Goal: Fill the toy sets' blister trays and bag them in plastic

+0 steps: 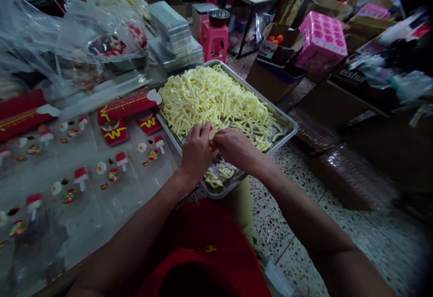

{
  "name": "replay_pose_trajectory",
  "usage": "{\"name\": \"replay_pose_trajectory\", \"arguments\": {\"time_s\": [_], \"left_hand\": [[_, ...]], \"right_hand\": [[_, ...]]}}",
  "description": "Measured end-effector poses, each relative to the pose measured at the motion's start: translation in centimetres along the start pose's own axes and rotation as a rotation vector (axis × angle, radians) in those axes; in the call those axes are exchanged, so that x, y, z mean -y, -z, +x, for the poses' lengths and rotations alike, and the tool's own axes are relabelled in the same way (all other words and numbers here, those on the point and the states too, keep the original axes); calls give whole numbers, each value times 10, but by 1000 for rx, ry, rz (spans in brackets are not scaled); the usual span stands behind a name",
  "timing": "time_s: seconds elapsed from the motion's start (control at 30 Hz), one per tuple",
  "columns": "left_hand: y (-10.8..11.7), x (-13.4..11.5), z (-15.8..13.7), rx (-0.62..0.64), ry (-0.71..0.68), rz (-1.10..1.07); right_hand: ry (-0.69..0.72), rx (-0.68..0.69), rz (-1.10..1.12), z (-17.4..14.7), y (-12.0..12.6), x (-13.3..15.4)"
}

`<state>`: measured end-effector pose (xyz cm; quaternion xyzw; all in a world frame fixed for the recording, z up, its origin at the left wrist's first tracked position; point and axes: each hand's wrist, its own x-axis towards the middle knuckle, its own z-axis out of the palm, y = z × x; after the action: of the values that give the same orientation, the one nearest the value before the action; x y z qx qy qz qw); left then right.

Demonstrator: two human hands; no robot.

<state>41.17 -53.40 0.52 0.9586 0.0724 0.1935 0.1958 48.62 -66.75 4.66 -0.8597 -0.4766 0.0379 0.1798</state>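
My left hand (197,152) is closed around a small red fry carton (212,145), mostly hidden by the fingers. The fingers of my right hand (237,148) are pinched together at the carton's opening; whether they grip its edge or some fries cannot be made out. Both hands are over the front part of a metal tray (289,127). A big heap of pale yellow fry-shaped sticks (206,94) fills its far side, and a few loose sticks (219,174) lie near the front corner.
Left on the table, two filled red cartons (114,133) lie beside a stack of flat red cartons (126,106). Clear trays with small toy foods (114,175) cover the table. Behind are stacked clear boxes (172,30), a pink stool (214,39) and cardboard boxes (275,80).
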Motion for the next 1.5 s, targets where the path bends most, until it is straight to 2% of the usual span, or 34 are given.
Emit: {"name": "replay_pose_trajectory", "arguments": {"time_s": [0.07, 0.13, 0.2, 0.3, 0.47, 0.53, 0.63, 0.73, 0.8, 0.9, 1.0, 1.1, 1.23, 1.33, 1.5], "left_hand": [[2, -1, 5, -29, -16, 16], [2, -3, 13, -60, -33, -4], [1, -6, 21, -96, -32, -46], [-2, -4, 32, -164, -13, -133], [-3, 6, 50, -243, -64, -277], [-1, 9, 60, -249, -62, -308], [6, 18, 70, -253, -54, -332], [15, 39, 65, -231, -72, -334], [21, 58, 56, -202, -37, -308], [27, 79, 44, -171, 64, -255], [35, 81, 38, -129, 73, -242], [45, 72, 33, -85, 45, -215], [55, 66, 29, -58, 52, -176], [56, 65, 31, -41, 27, -199], [59, 62, 29, 47, -45, -199]], "right_hand": [[-90, -39, 112, 8, 1, -1], [-252, -152, 232, 17, 0, -4], [-323, -282, 315, 24, 0, -7], [-241, -342, 387, 30, 8, -11], [3, -124, 517, 43, 32, -8], [5, -166, 474, 55, 36, -5], [-25, -310, 361, 67, 36, -6], [12, -352, 361, 57, 34, -24], [10, -315, 332, 42, 28, -45], [1, -114, 135, 22, 11, -68], [11, 28, -144, 13, -9, -65], [16, 100, -282, 7, -18, -51], [-37, 123, -202, -3, -9, -43], [14, 190, -98, -2, 2, -43], [42, 341, -224, 19, -5, -33]]}}
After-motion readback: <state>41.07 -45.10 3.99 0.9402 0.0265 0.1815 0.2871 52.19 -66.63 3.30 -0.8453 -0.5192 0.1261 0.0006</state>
